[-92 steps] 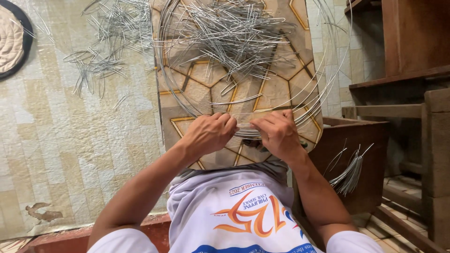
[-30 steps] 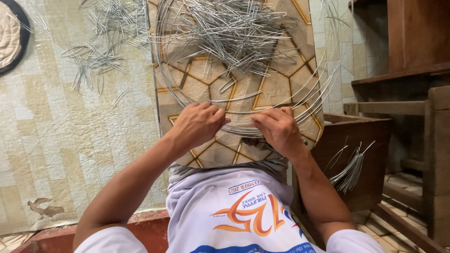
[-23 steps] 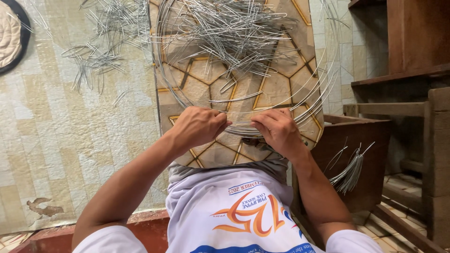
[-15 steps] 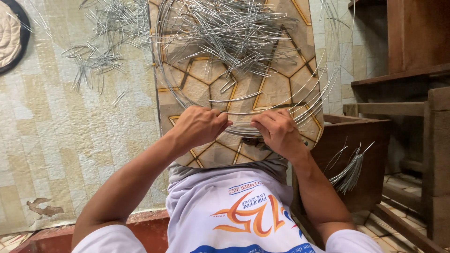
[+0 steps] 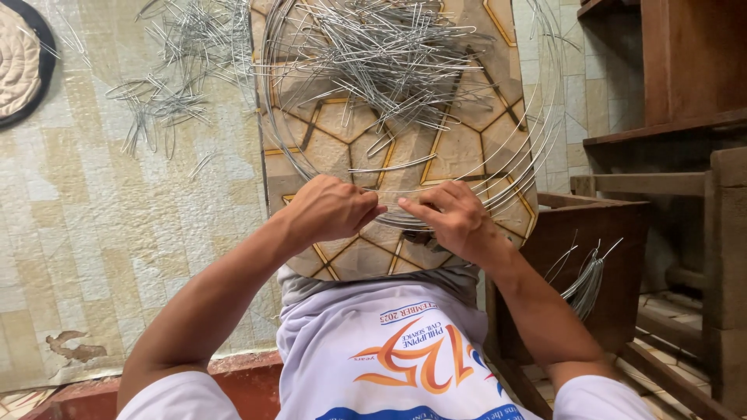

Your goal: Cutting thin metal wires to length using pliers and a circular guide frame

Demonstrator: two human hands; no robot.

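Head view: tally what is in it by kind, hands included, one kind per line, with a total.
Hands: 2, the left hand and right hand, both on the wire ring bundle.
Wire ring bundle: 1
Heaps of loose bent wire pieces: 2, on the patterned board and on the floor.
Patterned board: 1
Wooden box: 1
Total: 7

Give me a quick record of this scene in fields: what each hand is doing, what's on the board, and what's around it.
Left hand: closed on the near rim of the wire ring
Right hand: fingers pinching the same rim, close beside the left
Wire ring: several loops of thin grey wire, lying on the patterned board
Patterned board: hexagon print, resting over the lap
Bent wire pieces: piled at the far side of the ring
Loose wires: scattered on the tiled floor
Wooden box: at right, wire bundle hanging from it
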